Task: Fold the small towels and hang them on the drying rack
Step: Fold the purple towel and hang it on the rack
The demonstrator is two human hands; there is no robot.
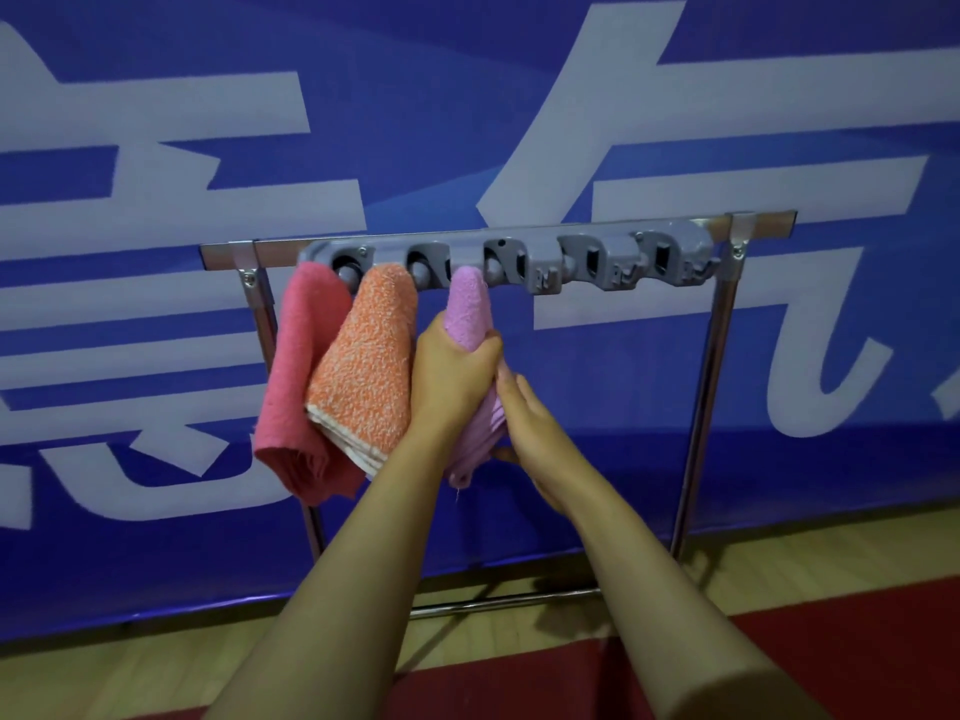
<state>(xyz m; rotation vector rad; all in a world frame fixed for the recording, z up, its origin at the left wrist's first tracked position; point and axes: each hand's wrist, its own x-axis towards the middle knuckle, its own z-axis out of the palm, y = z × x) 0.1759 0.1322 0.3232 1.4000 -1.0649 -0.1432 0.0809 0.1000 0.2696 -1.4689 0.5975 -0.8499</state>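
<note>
1. Lilac terry towel (470, 309) hangs from the grey plastic clip rail (519, 259) on the steel drying rack (706, 366), frame centre.
2. I see the left hand (452, 371) gripping it.
3. The right hand (530, 433) touches its lower folds, fingers fairly straight.
4. Pink towel (301, 376) and orange towel (363, 366) hang to the left.

Pink towel (306, 376), orange-white flecked towel (363, 371), lilac towel (470, 314) at centre; grey clip bar (519, 257), chrome rack (722, 356); blue banner (467, 96) w/ white lettering behind.
</note>
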